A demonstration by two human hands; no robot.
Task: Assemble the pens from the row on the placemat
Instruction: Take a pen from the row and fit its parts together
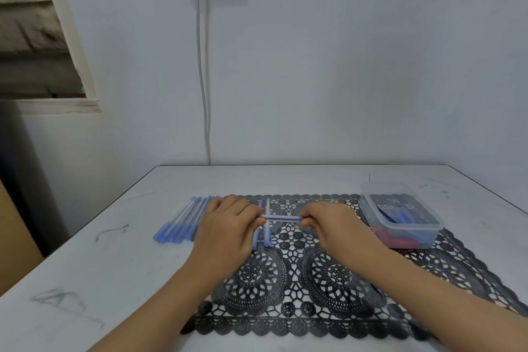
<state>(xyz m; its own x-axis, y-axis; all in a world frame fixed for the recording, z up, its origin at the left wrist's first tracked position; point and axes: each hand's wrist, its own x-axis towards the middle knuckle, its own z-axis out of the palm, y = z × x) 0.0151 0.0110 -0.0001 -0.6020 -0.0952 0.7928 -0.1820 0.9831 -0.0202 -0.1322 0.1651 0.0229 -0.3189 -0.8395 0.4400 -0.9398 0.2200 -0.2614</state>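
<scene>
One pen [281, 218], ends pinched by left hand [228, 226] and right hand [334, 226].
Looks light, stiff, slippery; row [183, 220] lies at its nine o'clock.

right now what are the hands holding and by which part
One blue pen, held level over the placemat: the left hand pinches its left end, the right hand its right end.

A white worktop [128, 280], scuffed with dark marks, stands against the wall. A black lace placemat [328, 294] lies flat on it, near its front edge. A row of blue pens [183, 223] lies on the bare worktop, just beside the placemat's far left corner.
</scene>
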